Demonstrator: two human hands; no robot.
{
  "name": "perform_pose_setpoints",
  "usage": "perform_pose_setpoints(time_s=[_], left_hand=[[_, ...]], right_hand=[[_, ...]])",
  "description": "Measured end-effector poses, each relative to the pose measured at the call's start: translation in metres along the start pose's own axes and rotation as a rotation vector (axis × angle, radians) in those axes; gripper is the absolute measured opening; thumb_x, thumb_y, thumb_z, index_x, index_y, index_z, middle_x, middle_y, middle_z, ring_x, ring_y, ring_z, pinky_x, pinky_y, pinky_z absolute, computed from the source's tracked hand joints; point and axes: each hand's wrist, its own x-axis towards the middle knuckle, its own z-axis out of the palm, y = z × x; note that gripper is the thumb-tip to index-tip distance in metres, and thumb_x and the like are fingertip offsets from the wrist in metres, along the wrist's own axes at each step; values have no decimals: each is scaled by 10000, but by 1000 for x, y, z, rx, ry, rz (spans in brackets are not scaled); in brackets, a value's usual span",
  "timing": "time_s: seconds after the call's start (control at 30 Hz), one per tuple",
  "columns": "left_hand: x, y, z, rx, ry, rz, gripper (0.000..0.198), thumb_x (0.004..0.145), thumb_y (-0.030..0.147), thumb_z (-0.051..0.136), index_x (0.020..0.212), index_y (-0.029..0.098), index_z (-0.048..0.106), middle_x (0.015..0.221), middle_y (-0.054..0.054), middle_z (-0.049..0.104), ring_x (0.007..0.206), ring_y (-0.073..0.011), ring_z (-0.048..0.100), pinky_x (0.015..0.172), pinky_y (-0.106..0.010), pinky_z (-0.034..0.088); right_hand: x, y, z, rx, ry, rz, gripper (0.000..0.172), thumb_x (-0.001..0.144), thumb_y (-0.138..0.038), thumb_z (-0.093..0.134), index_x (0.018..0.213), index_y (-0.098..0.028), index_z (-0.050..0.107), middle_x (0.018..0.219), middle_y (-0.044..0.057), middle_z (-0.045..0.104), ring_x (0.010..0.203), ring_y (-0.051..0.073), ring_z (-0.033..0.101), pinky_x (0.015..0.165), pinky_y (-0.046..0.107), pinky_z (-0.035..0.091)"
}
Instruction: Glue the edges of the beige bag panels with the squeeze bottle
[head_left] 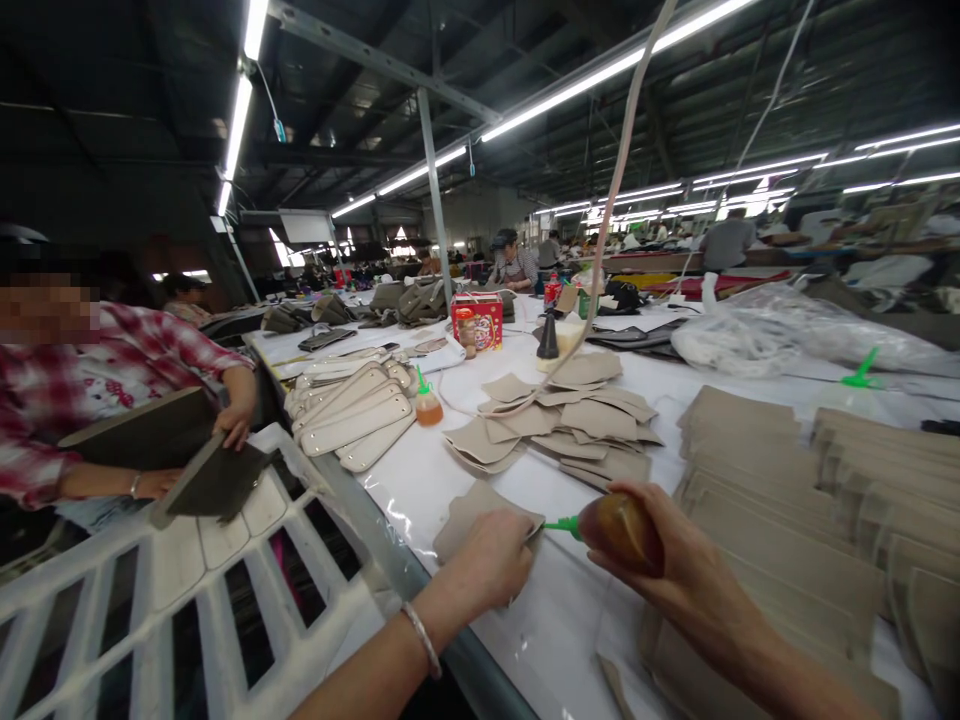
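Note:
My left hand, with a bracelet at the wrist, is closed on a grey-beige piece at the table's near edge. My right hand is wrapped round a squeeze bottle of amber liquid, tilted on its side. The bottle's green nozzle points left and meets the right edge of the held piece. Behind my hands lies a loose pile of similar pieces. Overlapping rows of larger beige pieces lie to the right, partly behind my right forearm.
A second amber bottle stands beside pale stitched strips. Further back are a red box, a black-topped container and plastic bags. At left, a person in a checked shirt holds dark panels over a white slatted rack.

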Motion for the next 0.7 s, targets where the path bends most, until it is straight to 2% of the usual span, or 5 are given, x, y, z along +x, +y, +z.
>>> perform_pose_setpoints(time_s=[0.27, 0.37, 0.7], left_hand=[[0, -9, -1, -68, -12, 66, 365, 762, 85, 404, 1000, 229, 641, 991, -50, 699, 960, -237, 638, 803, -296, 461], [1, -11, 2, -79, -3, 71, 371, 757, 86, 401, 1012, 217, 637, 986, -66, 690, 950, -248, 633, 796, -306, 463], [2, -15, 15, -61, 28, 73, 315, 776, 104, 387, 945, 201, 635, 901, -78, 655, 849, -240, 620, 739, -308, 456]], right_hand=[[4, 5, 2, -4, -33, 4, 479, 838, -534, 637, 1182, -254, 455, 989, 26, 615, 810, 229, 618, 703, 335, 502], [4, 8, 2, -20, -5, 3, 487, 842, -540, 637, 1193, -259, 451, 1018, 37, 612, 834, 240, 616, 717, 347, 494], [2, 7, 4, -36, -11, -76, 410, 855, -449, 632, 1184, -269, 465, 1005, 35, 621, 828, 231, 626, 698, 339, 507]])
